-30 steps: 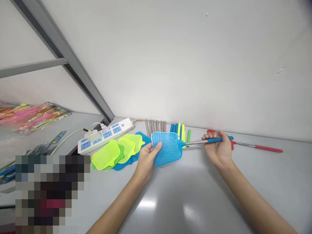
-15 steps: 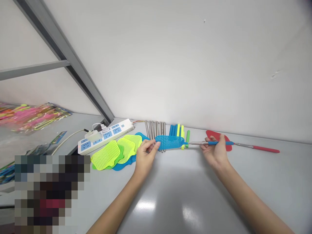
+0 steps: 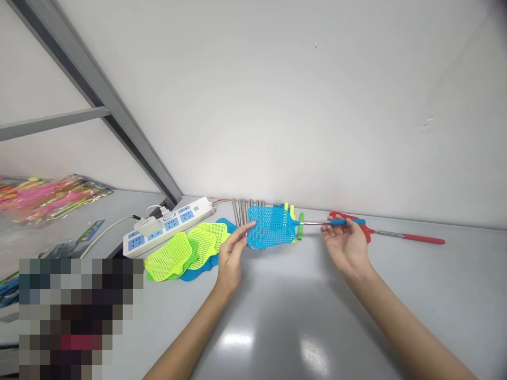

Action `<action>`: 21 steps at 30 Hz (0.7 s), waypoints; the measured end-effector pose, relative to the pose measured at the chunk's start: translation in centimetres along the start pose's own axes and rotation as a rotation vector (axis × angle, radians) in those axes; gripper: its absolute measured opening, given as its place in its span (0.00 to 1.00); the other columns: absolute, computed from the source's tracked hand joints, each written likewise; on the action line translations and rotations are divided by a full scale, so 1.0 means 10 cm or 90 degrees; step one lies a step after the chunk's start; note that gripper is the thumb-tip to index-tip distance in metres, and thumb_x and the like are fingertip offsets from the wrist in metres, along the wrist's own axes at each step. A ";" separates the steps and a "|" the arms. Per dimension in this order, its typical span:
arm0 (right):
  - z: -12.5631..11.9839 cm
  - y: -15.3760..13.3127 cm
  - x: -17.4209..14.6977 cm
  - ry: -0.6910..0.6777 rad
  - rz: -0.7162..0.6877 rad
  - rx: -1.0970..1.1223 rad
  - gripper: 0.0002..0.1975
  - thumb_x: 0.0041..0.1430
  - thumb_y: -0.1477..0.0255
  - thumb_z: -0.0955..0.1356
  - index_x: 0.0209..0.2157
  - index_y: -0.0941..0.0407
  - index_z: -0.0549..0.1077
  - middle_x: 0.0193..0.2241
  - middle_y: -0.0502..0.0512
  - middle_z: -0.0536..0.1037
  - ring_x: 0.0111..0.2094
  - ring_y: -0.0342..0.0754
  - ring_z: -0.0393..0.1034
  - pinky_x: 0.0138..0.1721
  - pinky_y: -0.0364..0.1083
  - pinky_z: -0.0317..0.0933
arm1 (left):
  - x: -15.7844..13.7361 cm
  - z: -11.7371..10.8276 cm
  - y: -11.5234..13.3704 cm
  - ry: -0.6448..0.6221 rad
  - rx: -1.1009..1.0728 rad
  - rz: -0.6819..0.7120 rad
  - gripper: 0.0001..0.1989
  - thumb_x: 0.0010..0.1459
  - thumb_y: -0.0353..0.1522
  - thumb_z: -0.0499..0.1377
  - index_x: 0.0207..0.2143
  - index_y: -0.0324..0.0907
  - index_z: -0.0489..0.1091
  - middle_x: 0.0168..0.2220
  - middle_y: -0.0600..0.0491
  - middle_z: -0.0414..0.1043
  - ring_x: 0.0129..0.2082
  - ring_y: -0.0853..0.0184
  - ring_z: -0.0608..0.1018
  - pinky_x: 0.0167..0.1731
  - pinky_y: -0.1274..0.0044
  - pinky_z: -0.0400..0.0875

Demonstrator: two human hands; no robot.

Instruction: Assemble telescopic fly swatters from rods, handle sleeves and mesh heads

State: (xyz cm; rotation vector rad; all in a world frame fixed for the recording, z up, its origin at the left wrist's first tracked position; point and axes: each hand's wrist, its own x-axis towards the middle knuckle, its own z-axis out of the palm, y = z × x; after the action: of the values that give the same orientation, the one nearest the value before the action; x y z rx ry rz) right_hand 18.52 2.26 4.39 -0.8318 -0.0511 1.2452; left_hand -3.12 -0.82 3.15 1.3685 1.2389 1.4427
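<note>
A blue fly swatter (image 3: pixel 272 228) with a perforated head and a metal rod is held level above the grey table. My left hand (image 3: pixel 233 254) pinches the left edge of its head. Its blue handle grip lies in my right hand (image 3: pixel 348 243), thumb across it and the other fingers loosely curled. Behind my right hand, a red fly swatter (image 3: pixel 423 239) lies on the table, its head partly hidden. Left of my left hand lies an overlapping pile of loose swatter heads, a yellow head (image 3: pixel 168 257) on top, with green and blue ones below.
Several metal rods (image 3: pixel 237 214) lie near the wall, partly covered by the blue swatter. Blue, yellow and green grip tubes (image 3: pixel 301 224) lie beside them. A plugged-in power strip (image 3: pixel 170 224) sits behind the pile. Bagged pink and yellow items (image 3: pixel 55 198) lie at far left.
The blue swatter has turned about its rod, so its head now shows broad and flat instead of nearly edge-on. Both hands still hold it. The view has shifted slightly.
</note>
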 end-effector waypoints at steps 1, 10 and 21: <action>-0.01 0.01 0.00 0.004 0.001 0.002 0.06 0.49 0.72 0.60 0.28 0.58 0.65 0.28 0.54 0.69 0.23 0.40 0.62 0.26 0.42 0.63 | 0.00 0.00 -0.01 0.003 -0.010 -0.001 0.16 0.50 0.28 0.48 0.41 0.41 0.68 0.40 0.52 0.69 0.42 0.64 0.69 0.41 0.75 0.60; -0.02 0.02 0.00 0.003 0.003 0.005 0.09 0.48 0.71 0.59 0.32 0.59 0.66 0.29 0.54 0.70 0.20 0.39 0.60 0.24 0.42 0.61 | 0.03 0.01 -0.10 0.049 0.011 0.016 0.10 0.50 0.29 0.51 0.34 0.40 0.69 0.37 0.51 0.70 0.40 0.65 0.69 0.42 0.75 0.60; 0.03 -0.07 0.00 -0.095 -0.105 -0.074 0.12 0.51 0.69 0.60 0.36 0.59 0.67 0.30 0.55 0.71 0.23 0.39 0.61 0.27 0.41 0.61 | 0.07 0.00 -0.09 0.030 0.046 0.045 0.11 0.51 0.32 0.53 0.38 0.40 0.67 0.40 0.49 0.69 0.41 0.66 0.70 0.42 0.76 0.62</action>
State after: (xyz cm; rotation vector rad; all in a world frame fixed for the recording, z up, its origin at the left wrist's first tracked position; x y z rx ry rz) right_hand 18.97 2.33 5.01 -0.8169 -0.3089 1.1539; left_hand -3.31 0.10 2.41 1.4475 1.2954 1.4986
